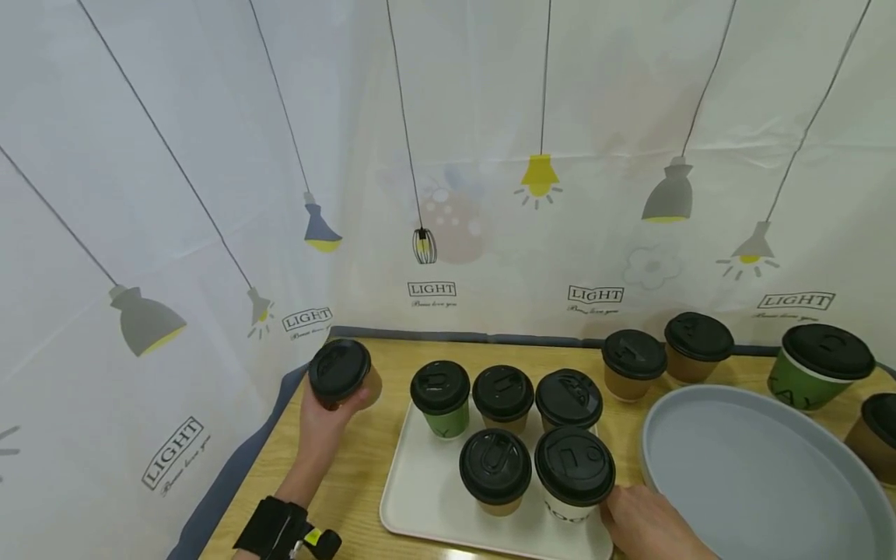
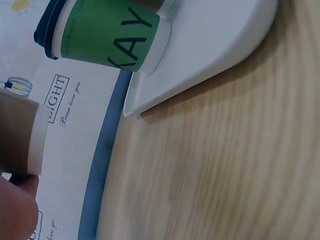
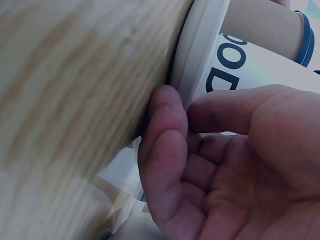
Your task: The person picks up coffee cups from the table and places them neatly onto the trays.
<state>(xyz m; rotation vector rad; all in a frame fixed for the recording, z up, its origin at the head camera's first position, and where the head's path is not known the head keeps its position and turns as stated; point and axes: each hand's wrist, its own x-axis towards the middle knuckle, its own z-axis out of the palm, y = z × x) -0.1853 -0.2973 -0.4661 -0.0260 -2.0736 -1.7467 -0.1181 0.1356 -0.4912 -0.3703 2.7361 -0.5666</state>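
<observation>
My left hand (image 1: 327,420) grips a brown paper cup (image 1: 374,386) with a black lid, left of the white tray (image 1: 420,505). In the left wrist view, only the lower part of this cup (image 2: 20,132) and a fingertip show. At the tray's right edge, my right hand (image 3: 240,150) pinches the rim, fingers outside and thumb inside, beside a white lidded cup (image 1: 570,509). Also on the tray stand a green cup (image 1: 448,421) and several brown cups (image 1: 500,509), all upright with black lids.
Right of the white tray lies a round grey tray (image 1: 763,474). Behind it stand brown lidded cups (image 1: 626,386) and a larger green cup (image 1: 805,383); another brown cup (image 1: 871,447) is at the far right. A printed curtain (image 1: 490,93) borders the wooden table (image 1: 350,498).
</observation>
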